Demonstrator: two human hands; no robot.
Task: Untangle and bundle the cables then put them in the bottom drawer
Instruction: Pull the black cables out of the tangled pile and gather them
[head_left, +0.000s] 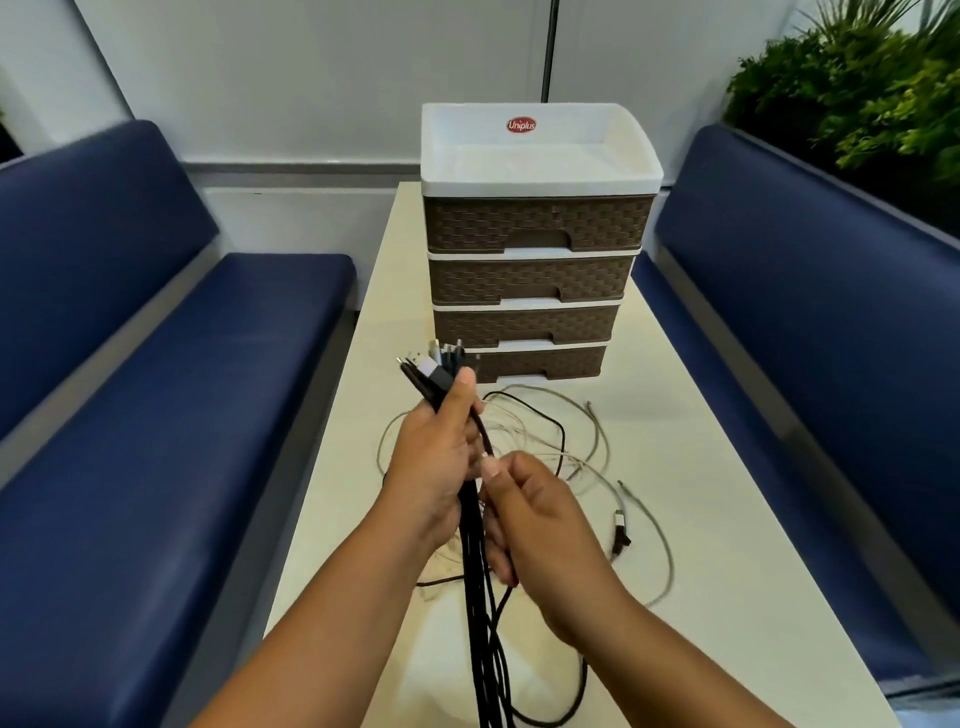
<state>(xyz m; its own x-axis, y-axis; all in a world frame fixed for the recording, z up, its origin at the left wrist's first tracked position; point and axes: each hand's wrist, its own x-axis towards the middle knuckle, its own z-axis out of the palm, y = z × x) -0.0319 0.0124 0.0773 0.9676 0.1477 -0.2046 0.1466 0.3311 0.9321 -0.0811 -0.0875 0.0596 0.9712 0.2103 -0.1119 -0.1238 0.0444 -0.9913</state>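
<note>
Fingers (480, 410) of the left hand (434, 462) clench a bunch of black cables (475, 571), plug ends up, strands hanging toward the person; the right hand (540, 525) pinches a strand just beside them. Loose pale cables (582, 457) sprawl on the worktop (727, 519) just past both hands. Beyond them, the bottom drawer (540, 362) sits closed.

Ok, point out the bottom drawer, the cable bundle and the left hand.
bottom drawer (540, 362): head view, on its brown woven front.
cable bundle (475, 571): head view, black strands below the hands.
left hand (434, 457): head view, back of hand.
</note>
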